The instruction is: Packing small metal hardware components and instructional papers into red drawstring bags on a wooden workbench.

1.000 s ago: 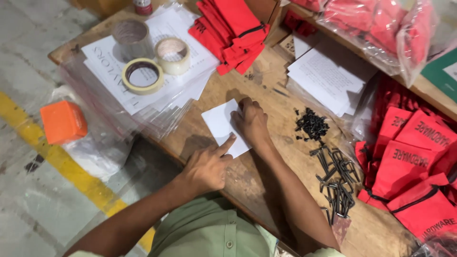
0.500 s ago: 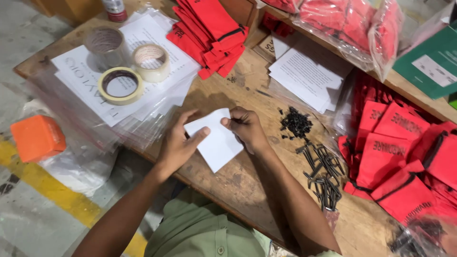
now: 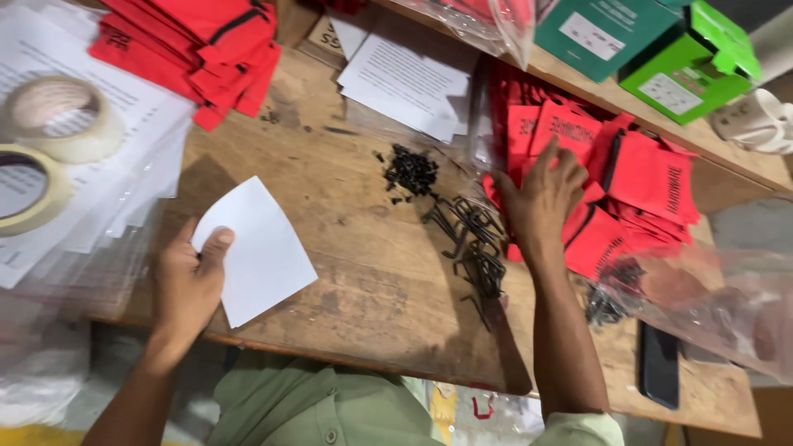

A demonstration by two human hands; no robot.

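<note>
Wooden surface (image 3: 363,281) had bare room mid-front, near its edge. Left hand (image 3: 186,285) pinched a white paper slip (image 3: 256,248) there, thumb on top. Right hand (image 3: 541,198) lay with fingers spread on the red pouches (image 3: 636,173), gripping none. Black screws (image 3: 410,171) lay loose between. Green boxes (image 3: 661,49) sat shut at the far edge.

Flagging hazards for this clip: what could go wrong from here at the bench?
The white paper, pinched only at its edge by the left hand, overhangs the table front and may slip off. The right hand, reaching over to the red pouches, could scatter the black screws.
</note>
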